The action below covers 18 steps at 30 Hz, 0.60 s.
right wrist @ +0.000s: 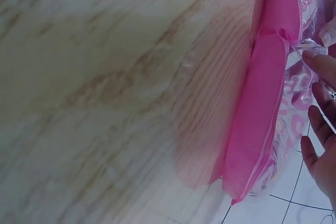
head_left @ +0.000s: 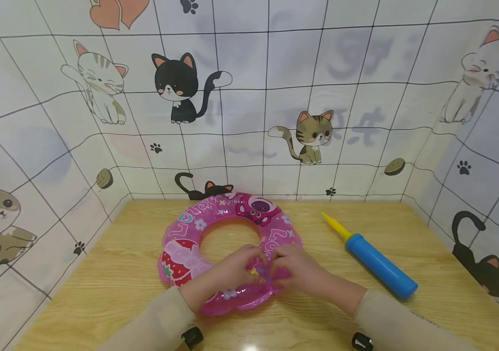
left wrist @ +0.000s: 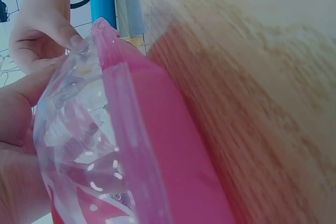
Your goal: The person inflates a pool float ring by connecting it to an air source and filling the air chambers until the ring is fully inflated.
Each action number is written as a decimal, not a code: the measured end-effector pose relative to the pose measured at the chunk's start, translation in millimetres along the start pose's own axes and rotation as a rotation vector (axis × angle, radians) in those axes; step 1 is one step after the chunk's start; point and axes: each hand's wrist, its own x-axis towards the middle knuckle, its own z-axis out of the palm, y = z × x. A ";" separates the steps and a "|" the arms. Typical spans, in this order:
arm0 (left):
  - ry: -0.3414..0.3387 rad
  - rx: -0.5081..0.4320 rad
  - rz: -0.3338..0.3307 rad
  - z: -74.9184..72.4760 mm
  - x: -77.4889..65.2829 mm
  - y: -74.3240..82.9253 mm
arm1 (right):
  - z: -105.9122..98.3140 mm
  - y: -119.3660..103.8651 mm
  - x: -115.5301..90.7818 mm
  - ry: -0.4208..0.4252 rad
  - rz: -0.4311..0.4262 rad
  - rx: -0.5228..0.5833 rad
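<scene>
A pink inflatable swim ring (head_left: 179, 224) with strawberry and bear prints lies on the table, its near side creased. My left hand (head_left: 242, 265) reaches over the ring's near right part and pinches the clear film there. Facing it, my right hand (head_left: 299, 270) pinches the film at the same spot, fingertips close to the left ones; its other fingers (right wrist: 320, 124) are spread loosely. Between the hands shows a small yellowish bit, mostly hidden by fingers. The ring's pink side wall (left wrist: 163, 129) stands rounded in the left wrist view.
A blue hand pump (head_left: 381, 265) with a yellow nozzle (head_left: 336, 225) lies on the table to the right of the ring. Behind the wooden tabletop (head_left: 113, 273) and on both sides stand walls (head_left: 249, 107) covered with a cat-print grid sheet.
</scene>
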 end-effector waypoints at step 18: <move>0.012 -0.018 0.027 0.4 0.1 -1.8 | -3.4 2.8 2.7 0.019 -0.117 0.044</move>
